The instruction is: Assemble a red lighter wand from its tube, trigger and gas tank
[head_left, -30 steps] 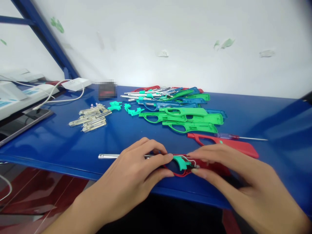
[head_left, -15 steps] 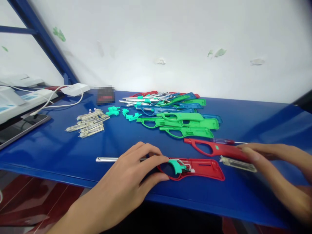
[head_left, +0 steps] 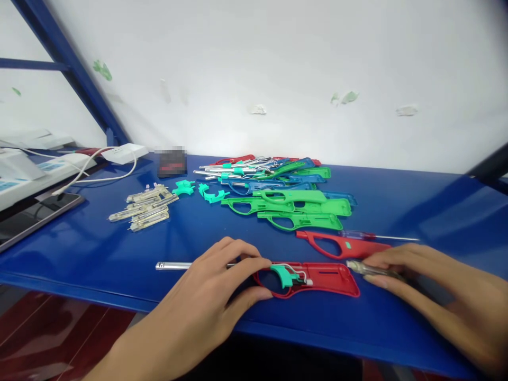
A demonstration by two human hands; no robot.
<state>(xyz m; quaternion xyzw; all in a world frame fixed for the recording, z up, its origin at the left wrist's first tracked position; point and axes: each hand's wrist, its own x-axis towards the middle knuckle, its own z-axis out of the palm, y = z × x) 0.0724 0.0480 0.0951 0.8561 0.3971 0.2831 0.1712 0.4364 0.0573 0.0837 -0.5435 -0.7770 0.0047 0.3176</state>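
Observation:
My left hand [head_left: 222,286] is closed on the handle end of a red lighter half-shell [head_left: 333,278], which lies inner side up near the table's front edge. A teal trigger [head_left: 283,276], white wires and a small white connector sit in this shell, and a metal tube [head_left: 172,265] sticks out to the left, partly hidden by my hand. My right hand [head_left: 413,275] pinches a clear, narrow gas tank [head_left: 367,268] just right of the shell. Behind it lies a second red half-shell [head_left: 353,246], outer side up, beside a screwdriver [head_left: 365,236].
Green half-shells [head_left: 301,218] and a pile of tubes, wires and shells [head_left: 254,169] lie towards the wall. To the left are teal triggers [head_left: 212,194], several clear gas tanks [head_left: 151,209], a dark box [head_left: 172,163], a phone [head_left: 35,219] and a white power strip [head_left: 59,169].
My right hand has let go of the second red half-shell and taken hold of the clear gas tank beside it. My left hand keeps its hold on the red shell.

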